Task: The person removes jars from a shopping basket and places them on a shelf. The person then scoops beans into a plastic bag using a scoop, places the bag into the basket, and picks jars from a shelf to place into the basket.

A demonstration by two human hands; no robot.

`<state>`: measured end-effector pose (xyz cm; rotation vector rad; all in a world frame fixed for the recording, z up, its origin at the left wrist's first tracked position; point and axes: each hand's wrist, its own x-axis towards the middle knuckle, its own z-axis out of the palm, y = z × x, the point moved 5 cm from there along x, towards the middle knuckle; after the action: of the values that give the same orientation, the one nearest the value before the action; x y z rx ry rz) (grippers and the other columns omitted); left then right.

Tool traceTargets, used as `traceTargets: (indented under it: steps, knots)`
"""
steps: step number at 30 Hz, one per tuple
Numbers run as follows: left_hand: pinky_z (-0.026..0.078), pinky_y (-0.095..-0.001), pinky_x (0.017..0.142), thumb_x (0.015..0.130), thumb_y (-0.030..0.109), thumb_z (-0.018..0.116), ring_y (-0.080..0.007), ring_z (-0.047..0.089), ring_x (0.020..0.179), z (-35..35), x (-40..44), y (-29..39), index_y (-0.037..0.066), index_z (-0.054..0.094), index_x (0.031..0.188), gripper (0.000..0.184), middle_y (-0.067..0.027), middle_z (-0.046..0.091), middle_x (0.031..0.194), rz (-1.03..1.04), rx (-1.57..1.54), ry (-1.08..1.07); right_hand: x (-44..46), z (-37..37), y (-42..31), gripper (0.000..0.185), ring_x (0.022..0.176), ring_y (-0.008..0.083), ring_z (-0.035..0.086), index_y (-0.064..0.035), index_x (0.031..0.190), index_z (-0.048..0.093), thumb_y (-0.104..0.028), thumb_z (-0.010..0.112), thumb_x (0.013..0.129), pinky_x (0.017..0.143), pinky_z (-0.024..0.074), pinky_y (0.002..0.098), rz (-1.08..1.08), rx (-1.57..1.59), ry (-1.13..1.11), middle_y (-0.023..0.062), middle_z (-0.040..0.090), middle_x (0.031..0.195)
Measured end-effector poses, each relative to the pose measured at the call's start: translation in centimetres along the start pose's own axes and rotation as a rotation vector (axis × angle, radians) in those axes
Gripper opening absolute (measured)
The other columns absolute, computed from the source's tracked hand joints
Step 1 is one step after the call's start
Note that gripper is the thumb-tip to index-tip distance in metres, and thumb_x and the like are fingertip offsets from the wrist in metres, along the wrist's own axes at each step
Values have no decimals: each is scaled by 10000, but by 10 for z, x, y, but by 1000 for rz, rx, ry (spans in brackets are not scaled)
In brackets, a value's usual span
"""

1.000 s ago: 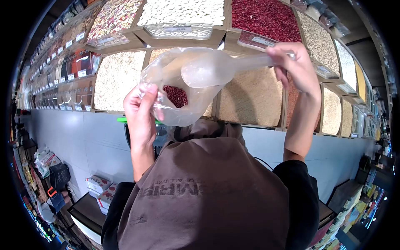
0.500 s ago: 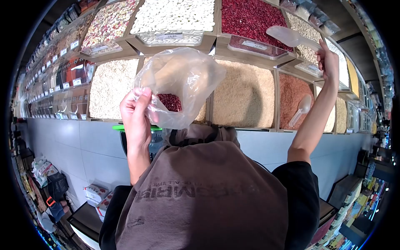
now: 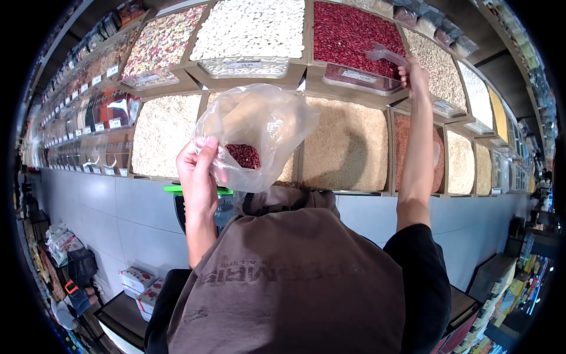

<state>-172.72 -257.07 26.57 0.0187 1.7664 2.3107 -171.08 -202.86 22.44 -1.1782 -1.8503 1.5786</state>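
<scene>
Pinched at its rim, a clear plastic bag (image 3: 274, 127) hangs from my left hand (image 3: 199, 165), its mouth spread wide. Dark red beans (image 3: 243, 156) lie inside the bag. My right hand (image 3: 415, 78) is closed around the handle of a translucent scoop (image 3: 386, 55). The scoop's head is at the right side of the bin of red kidney beans (image 3: 354, 32), touching or just over the beans; I cannot tell which. Below the bag and my right arm are bins of pale grain (image 3: 342, 138).
White beans (image 3: 247, 26) fill the bin left of the red ones. A reddish grain bin (image 3: 403, 141) sits partly behind my right forearm. Wooden dividers and labelled clear fronts edge the bins. Something with a green rim (image 3: 173, 189) stands on the floor below my left hand.
My right hand has moved left and slightly down with the scoop, bringing its head over the red kidney beans. My left hand still holds the bag, a little lower in view.
</scene>
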Motion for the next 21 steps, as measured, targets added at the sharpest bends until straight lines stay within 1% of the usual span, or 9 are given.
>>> traceTargets:
  steps: [4, 6, 8, 10, 12, 14, 15, 17, 21]
  knots:
    - [331, -204, 404, 939, 172, 606, -66, 453, 418, -1, 1, -4, 51, 605, 807, 179, 3, 563, 610, -10, -8, -6, -13, 10, 12, 395, 479, 83, 512, 35, 870, 645, -344, 570, 955, 399, 357, 218, 74, 127, -56, 31, 601, 633]
    - [334, -205, 405, 938, 169, 606, -66, 454, 417, 1, 0, -7, 50, 605, 806, 178, 2, 564, 610, -12, -15, -16, -10, 10, 21, 403, 481, 91, 534, 58, 865, 642, -333, 594, 949, 397, 386, 214, 56, 204, -83, 64, 631, 655]
    - [337, -205, 405, 937, 166, 607, -65, 456, 416, 1, 1, -6, 49, 605, 806, 176, 1, 566, 609, 0, -21, -21, -2, 8, 38, 371, 470, 82, 519, 40, 866, 640, -317, 597, 954, 389, 382, 200, 59, 287, -95, 60, 624, 649]
    - [376, -215, 413, 942, 120, 595, -73, 496, 457, 0, -1, -7, 42, 597, 779, 181, -9, 582, 645, -27, -37, -38, -4, 10, 45, 331, 456, 81, 502, 19, 872, 635, -299, 597, 957, 376, 365, 193, 65, 440, -117, 56, 612, 639]
    - [376, -215, 415, 944, 120, 591, -76, 496, 454, -1, -3, -6, 39, 604, 787, 177, -13, 588, 649, -19, -39, -41, -5, 12, 52, 315, 445, 80, 487, 11, 875, 626, -292, 594, 958, 366, 355, 193, 92, 459, -101, 55, 606, 637]
    - [377, -215, 418, 946, 122, 588, -74, 496, 454, -2, -4, -4, 37, 611, 794, 176, -16, 598, 654, -18, -12, -38, -8, 13, 54, 312, 445, 79, 482, 19, 891, 619, -285, 595, 957, 362, 351, 195, 14, 554, -68, 62, 611, 645]
    - [377, -215, 418, 946, 122, 588, -74, 496, 454, -2, -5, -4, 37, 611, 794, 176, -16, 598, 654, -21, -9, -35, -7, 13, 58, 303, 445, 77, 477, 17, 904, 614, -280, 592, 959, 356, 345, 198, 18, 584, -90, 72, 621, 662]
    - [343, -200, 403, 939, 180, 612, -58, 462, 424, -1, -6, -4, 54, 607, 811, 179, 9, 563, 613, -14, 8, -14, -3, 12, 65, 302, 446, 75, 475, 13, 912, 613, -284, 587, 961, 355, 342, 199, 18, 619, -118, 75, 625, 670]
    - [342, -199, 405, 941, 181, 609, -56, 460, 426, -1, -5, -6, 55, 607, 811, 181, 10, 565, 617, -24, -6, -5, -4, 10, 71, 306, 440, 66, 465, 7, 921, 613, -292, 574, 968, 353, 330, 197, -5, 683, -119, 82, 635, 692]
